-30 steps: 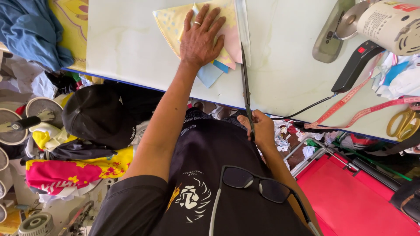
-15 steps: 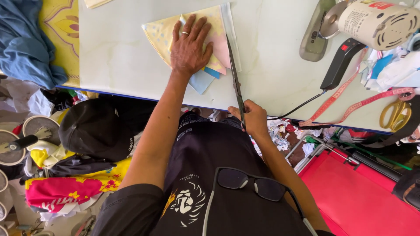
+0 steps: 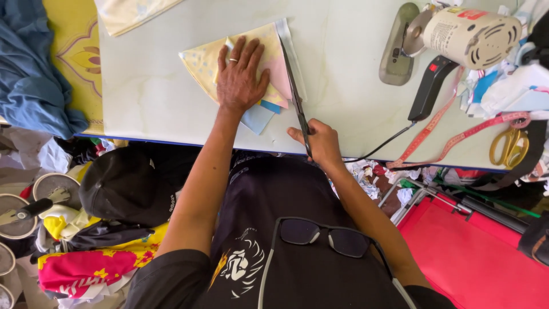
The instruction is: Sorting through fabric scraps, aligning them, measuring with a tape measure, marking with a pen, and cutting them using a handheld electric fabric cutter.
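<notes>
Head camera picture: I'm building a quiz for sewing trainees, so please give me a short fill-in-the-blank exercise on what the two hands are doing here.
1. The left hand lies flat on a stack of ____ pieces on the white table.
2. The right hand grips long dark ____ along the stack's right edge.
3. A ____ sits on one finger of the left hand.
4. Yellow-handled scissors lie at the table's far ____ side.

Missing words: fabric; scissors; ring; right
</notes>
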